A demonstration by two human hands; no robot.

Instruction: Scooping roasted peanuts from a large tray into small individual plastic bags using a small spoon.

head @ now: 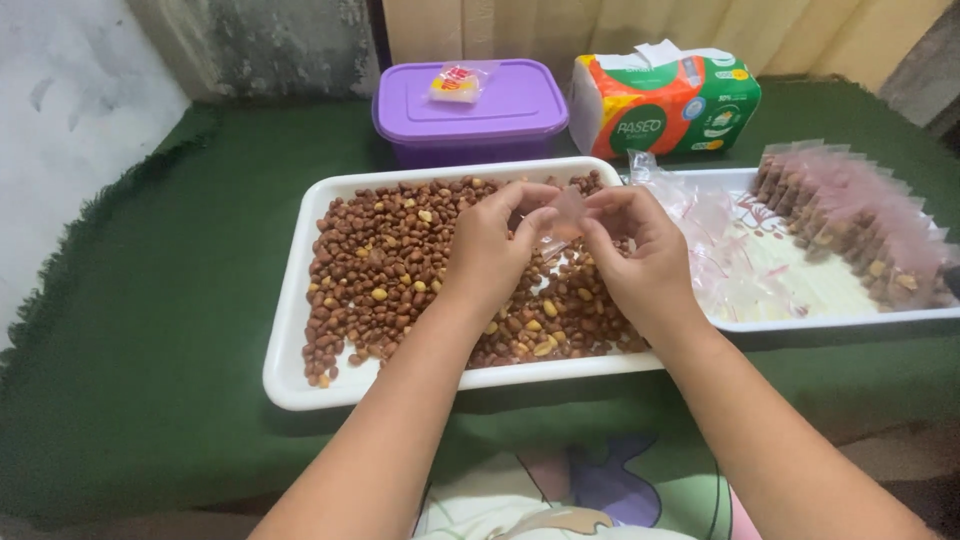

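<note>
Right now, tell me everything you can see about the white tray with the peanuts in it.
The white tray is a shallow rectangle with rounded corners and a raised rim, plastic by its look. It lies flat on the green cloth, its right end against a second white tray. Red-brown peanuts, some pale and skinless, cover most of it; its lower left corner is bare. The left hand and right hand hover above it, pinching a small clear bag.
</note>
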